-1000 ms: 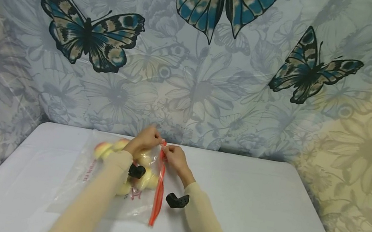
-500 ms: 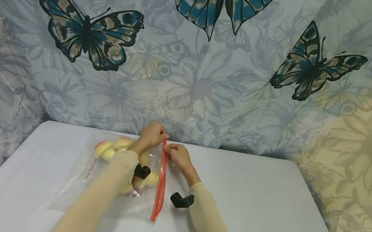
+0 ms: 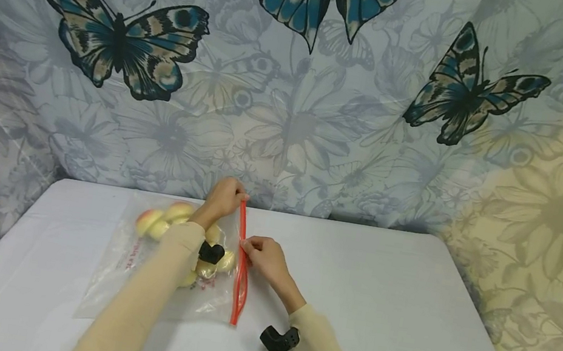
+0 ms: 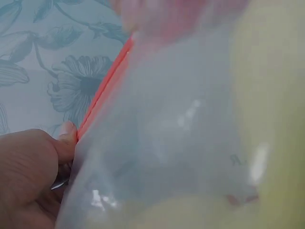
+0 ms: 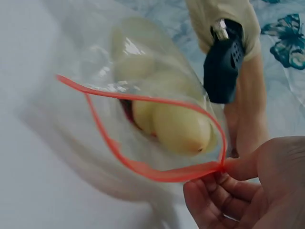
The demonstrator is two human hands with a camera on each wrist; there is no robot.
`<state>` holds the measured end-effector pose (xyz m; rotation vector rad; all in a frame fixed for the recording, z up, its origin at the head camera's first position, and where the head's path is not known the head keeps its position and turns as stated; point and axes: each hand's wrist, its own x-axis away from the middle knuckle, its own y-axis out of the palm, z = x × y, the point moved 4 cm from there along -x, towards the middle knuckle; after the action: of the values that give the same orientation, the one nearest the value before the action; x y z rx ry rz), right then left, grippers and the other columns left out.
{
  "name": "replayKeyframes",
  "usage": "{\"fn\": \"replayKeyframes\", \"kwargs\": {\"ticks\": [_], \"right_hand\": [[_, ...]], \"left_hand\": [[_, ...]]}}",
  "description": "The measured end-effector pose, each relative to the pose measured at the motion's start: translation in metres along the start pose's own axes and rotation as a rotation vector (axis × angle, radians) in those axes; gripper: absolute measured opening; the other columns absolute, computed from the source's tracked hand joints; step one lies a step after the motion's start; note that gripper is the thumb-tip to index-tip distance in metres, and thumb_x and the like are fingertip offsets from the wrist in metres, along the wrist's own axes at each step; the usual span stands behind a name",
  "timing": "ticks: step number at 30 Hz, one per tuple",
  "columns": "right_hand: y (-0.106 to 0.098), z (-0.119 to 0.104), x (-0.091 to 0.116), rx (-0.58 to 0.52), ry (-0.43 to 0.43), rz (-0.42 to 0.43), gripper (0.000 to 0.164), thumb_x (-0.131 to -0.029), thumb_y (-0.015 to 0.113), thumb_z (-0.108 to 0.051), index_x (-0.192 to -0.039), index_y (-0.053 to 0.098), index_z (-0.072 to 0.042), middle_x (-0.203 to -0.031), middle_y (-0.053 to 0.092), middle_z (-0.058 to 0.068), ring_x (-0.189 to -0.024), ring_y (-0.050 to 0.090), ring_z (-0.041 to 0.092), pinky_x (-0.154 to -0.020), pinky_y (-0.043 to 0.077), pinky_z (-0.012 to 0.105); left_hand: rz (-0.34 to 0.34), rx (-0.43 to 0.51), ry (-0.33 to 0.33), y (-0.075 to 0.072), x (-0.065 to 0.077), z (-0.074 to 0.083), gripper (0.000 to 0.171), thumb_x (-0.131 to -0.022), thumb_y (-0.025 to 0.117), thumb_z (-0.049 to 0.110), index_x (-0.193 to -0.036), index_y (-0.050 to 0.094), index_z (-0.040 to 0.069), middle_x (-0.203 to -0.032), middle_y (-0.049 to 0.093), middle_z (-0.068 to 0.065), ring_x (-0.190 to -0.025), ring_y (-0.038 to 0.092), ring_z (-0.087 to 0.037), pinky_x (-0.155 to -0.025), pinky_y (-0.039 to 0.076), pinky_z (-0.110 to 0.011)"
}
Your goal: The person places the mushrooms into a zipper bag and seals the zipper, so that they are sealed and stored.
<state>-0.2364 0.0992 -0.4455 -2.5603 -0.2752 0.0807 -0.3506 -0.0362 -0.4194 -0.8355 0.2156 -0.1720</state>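
Note:
A clear zip bag (image 3: pixel 103 288) lies on the white table with several yellow, red-blushed fruits (image 3: pixel 156 228) inside. Its red zip strip (image 3: pixel 240 291) runs along the right side. My left hand (image 3: pixel 224 198) pinches the strip's far end at the back edge of the table. Partway down the strip, my right hand (image 3: pixel 269 259) pinches it between thumb and fingers. The right wrist view shows the two red lips (image 5: pixel 102 126) joined at my right fingers and parted beyond them, with pale fruit (image 5: pixel 181 128) visible through the gap. My left forearm covers part of the bag.
The white table (image 3: pixel 376 313) extends to the right of the bag. Behind it hangs a cloth backdrop (image 3: pixel 299 135) printed with butterflies and flowers. A black wrist camera (image 3: pixel 280 340) sits on the right wrist, and another (image 3: pixel 211 253) on the left.
My right hand has slid down the red strip toward the near end, away from the left hand. My left hand keeps its pinch at the far end. The head view has tilted slightly.

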Motion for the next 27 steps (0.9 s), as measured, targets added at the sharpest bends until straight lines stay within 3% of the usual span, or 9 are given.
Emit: {"fn": "replayKeyframes", "kwargs": {"ticks": [6, 13, 17, 21, 27], "right_hand": [[0.006, 0.006, 0.037, 0.037, -0.022, -0.067, 0.025, -0.097, 0.058, -0.018, -0.080, 0.071, -0.004, -0.060, 0.060, 0.003, -0.054, 0.048, 0.004, -0.051, 0.038, 0.021], [0.012, 0.002, 0.082, 0.141, -0.075, -0.051, 0.025, -0.095, 0.061, -0.017, -0.071, 0.067, -0.010, -0.054, 0.044, -0.012, -0.049, 0.036, -0.001, -0.048, 0.028, 0.018], [0.016, -0.002, 0.104, 0.156, -0.084, -0.034, 0.026, -0.094, 0.063, -0.018, -0.069, 0.068, -0.012, -0.053, 0.045, -0.015, -0.048, 0.035, -0.004, -0.048, 0.028, 0.017], [0.020, -0.001, 0.122, 0.082, -0.042, -0.083, 0.028, -0.095, 0.062, -0.020, -0.069, 0.067, -0.012, -0.055, 0.055, -0.013, -0.048, 0.042, -0.005, -0.049, 0.034, 0.017], [0.022, 0.004, 0.130, 0.061, -0.006, -0.120, 0.028, -0.096, 0.061, -0.024, -0.071, 0.067, -0.013, -0.058, 0.057, -0.013, -0.050, 0.041, -0.004, -0.049, 0.033, 0.017]], "left_hand": [[-0.005, 0.013, -0.004, 0.006, 0.002, -0.004, 0.047, -0.093, 0.066, 0.011, -0.051, 0.045, 0.011, -0.054, 0.036, 0.003, -0.047, 0.030, -0.011, -0.046, 0.026, -0.023], [0.025, 0.052, 0.005, 0.011, 0.006, -0.005, 0.058, -0.093, 0.066, 0.009, -0.050, 0.027, 0.015, -0.051, 0.017, 0.004, -0.048, 0.016, -0.011, -0.047, 0.017, -0.025], [0.065, 0.001, 0.010, 0.013, 0.004, -0.007, 0.054, -0.091, 0.068, 0.011, -0.048, 0.036, 0.014, -0.049, 0.027, 0.004, -0.048, 0.024, -0.010, -0.046, 0.021, -0.024], [0.096, -0.032, -0.019, 0.015, 0.005, -0.010, 0.046, -0.091, 0.069, 0.013, -0.050, 0.048, 0.012, -0.052, 0.039, 0.004, -0.050, 0.035, -0.012, -0.047, 0.028, -0.024], [0.044, -0.008, -0.061, 0.020, 0.007, -0.009, 0.034, -0.092, 0.068, 0.016, -0.060, 0.060, 0.009, -0.056, 0.046, 0.001, -0.052, 0.038, -0.013, -0.050, 0.032, -0.026]]}}
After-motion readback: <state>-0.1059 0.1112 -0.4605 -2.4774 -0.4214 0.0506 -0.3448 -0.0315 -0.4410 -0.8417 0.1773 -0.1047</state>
